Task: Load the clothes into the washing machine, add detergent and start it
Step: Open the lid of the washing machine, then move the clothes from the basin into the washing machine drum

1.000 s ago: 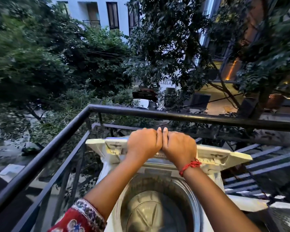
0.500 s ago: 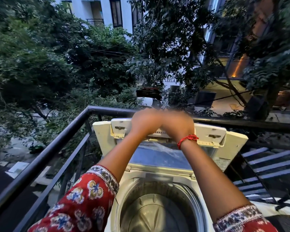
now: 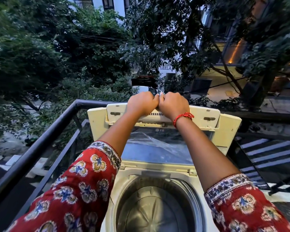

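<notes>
Risk: lid [image 3: 162, 121] drops onto our forearms if fists slip; left hand [image 3: 141, 102] and right hand [image 3: 173, 103] clench its top edge, empty drum [image 3: 156, 210] below.

I am looking down on a cream top-loading washing machine [image 3: 159, 171] that is standing against the black balcony railing [image 3: 40, 141], its back to the rail. Its lid [image 3: 162, 131] is standing raised and folded at the rail side of the machine, the tinted window panel facing me with a loose sheet of clear plastic film clinging to it, and the cream front section of the lid folding over at the top, level with the top rail. The steel drum [image 3: 156, 208] is lying open on the side of the machine away from the rail, and I am seeing only its ribbed pulsator base inside, with no clothes showing.
</notes>
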Available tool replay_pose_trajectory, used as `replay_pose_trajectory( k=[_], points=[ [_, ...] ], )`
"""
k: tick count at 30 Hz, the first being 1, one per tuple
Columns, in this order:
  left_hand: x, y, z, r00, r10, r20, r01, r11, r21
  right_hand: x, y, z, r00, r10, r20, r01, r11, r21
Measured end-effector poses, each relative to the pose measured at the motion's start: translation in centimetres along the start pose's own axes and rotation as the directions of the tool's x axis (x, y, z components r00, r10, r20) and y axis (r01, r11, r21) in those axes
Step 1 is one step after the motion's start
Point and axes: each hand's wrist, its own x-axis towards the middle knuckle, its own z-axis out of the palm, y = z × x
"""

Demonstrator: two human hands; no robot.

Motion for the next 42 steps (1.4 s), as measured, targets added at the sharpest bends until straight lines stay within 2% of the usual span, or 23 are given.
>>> replay_pose_trajectory(
  k=[6,14,20,24,31,35,38,42],
  points=[
    [0.6,-0.3,0.4,1.000,-0.009,0.028,0.009,1.000,-0.001,0.5,0.3,0.8,1.000,0.008,-0.016,-0.007,1.000,0.024],
    [-1.1,0.2,-0.2,1.000,-0.009,-0.010,0.008,1.000,-0.011,-0.8,0.3,0.5,1.000,0.001,-0.023,0.000,0.999,0.037],
    [-2.3,0.6,-1.5,0.999,0.009,-0.044,-0.014,0.994,-0.112,-1.1,0.3,-1.0,1.000,0.001,-0.013,0.003,0.959,0.283],
    [-4.3,1.2,-2.2,0.988,0.068,-0.138,-0.079,0.994,-0.079,-2.4,0.4,-1.8,0.992,-0.122,-0.020,0.123,0.957,0.263],
    [-7.0,1.1,-2.6,0.977,0.103,-0.186,-0.116,0.992,-0.057,-5.4,0.1,-2.7,0.973,-0.232,0.010,0.226,0.956,0.190],
    [-8.3,1.3,-2.8,0.978,0.108,-0.177,-0.124,0.989,-0.082,-6.6,0.3,-2.9,0.971,-0.237,-0.009,0.235,0.956,0.176],
    [-9.4,1.5,-2.8,0.971,0.163,-0.172,-0.180,0.980,-0.084,-8.0,0.4,-3.0,0.977,-0.214,-0.009,0.213,0.966,0.145],
    [-10.7,2.8,-2.1,0.958,0.245,-0.151,-0.262,0.959,-0.108,-10.5,1.0,-3.3,0.980,-0.186,-0.068,0.195,0.963,0.187]
  ],
)
